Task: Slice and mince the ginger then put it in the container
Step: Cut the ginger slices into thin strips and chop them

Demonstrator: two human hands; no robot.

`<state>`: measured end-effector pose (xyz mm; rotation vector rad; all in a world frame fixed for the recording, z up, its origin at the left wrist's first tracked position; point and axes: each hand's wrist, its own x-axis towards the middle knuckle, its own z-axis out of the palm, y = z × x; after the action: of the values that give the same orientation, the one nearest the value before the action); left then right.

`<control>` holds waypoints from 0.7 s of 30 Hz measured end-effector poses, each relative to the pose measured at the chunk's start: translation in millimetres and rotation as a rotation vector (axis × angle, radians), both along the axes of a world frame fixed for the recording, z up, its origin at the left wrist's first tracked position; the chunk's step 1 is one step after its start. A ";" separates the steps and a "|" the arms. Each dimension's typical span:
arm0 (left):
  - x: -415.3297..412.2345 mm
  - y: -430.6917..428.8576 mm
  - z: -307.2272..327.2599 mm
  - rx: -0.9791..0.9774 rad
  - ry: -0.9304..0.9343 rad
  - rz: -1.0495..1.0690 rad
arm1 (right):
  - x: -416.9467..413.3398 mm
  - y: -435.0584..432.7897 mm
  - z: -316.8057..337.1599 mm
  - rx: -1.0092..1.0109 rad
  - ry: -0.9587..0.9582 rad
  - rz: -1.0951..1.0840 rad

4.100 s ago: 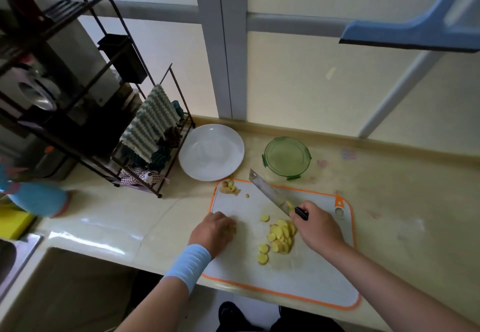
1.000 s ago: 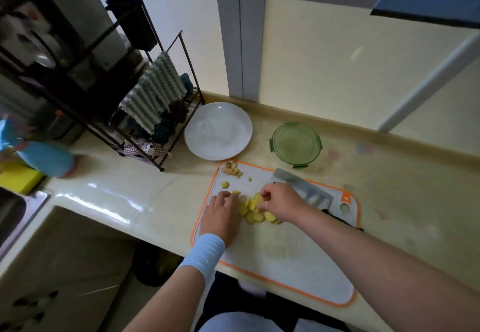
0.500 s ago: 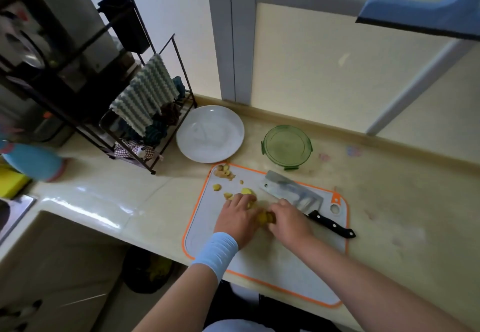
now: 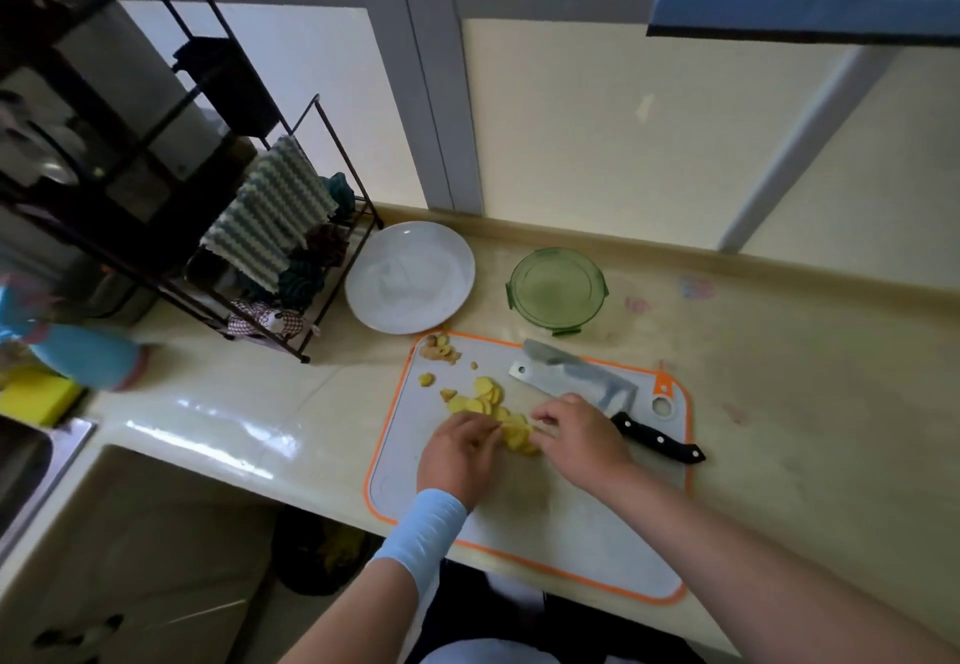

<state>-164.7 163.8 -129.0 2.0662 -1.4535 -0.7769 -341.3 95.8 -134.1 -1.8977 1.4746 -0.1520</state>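
Yellow ginger slices (image 4: 491,403) lie in an overlapping row on the white, orange-rimmed cutting board (image 4: 561,523). My left hand (image 4: 457,453) and my right hand (image 4: 582,437) rest on the board on either side of the row's near end, fingertips touching the slices. A cleaver (image 4: 576,382) with a black handle lies flat on the board behind my right hand, with no hand on it. Ginger scraps (image 4: 439,349) sit at the board's far left corner. The round green container (image 4: 557,290) stands on the counter just beyond the board.
A white plate (image 4: 410,276) lies left of the container. A black wire rack (image 4: 218,226) with striped cloths stands at the left. A blue bottle (image 4: 83,354) and a yellow sponge (image 4: 36,393) lie near the sink (image 4: 26,460). The counter edge runs under the board's near side.
Earlier my right hand held the cleaver; it has since been laid on the board. Both hands have pushed the scattered slices together, and the slices now lie in a row between my fingertips.
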 end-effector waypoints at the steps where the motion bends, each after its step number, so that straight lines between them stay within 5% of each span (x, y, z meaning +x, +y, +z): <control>1: 3.9 2.9 1.5 0.044 0.029 0.044 | 2.2 1.3 -0.1 -0.019 0.022 0.052; 9: 14.9 20.1 -0.5 0.415 -0.045 -0.073 | 21.6 0.0 -1.0 -0.176 0.167 0.346; 17: 0.0 17.4 -4.3 0.330 -0.137 -0.225 | 14.8 -18.8 5.7 -0.167 0.137 0.424; 21: 0.4 21.5 -7.9 0.189 -0.171 -0.192 | 5.8 -9.9 6.6 -0.328 0.047 0.326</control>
<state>-164.3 185.3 -136.9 2.2007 -1.7527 -0.8592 -335.5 86.0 -127.5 -2.3929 1.2028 -0.2077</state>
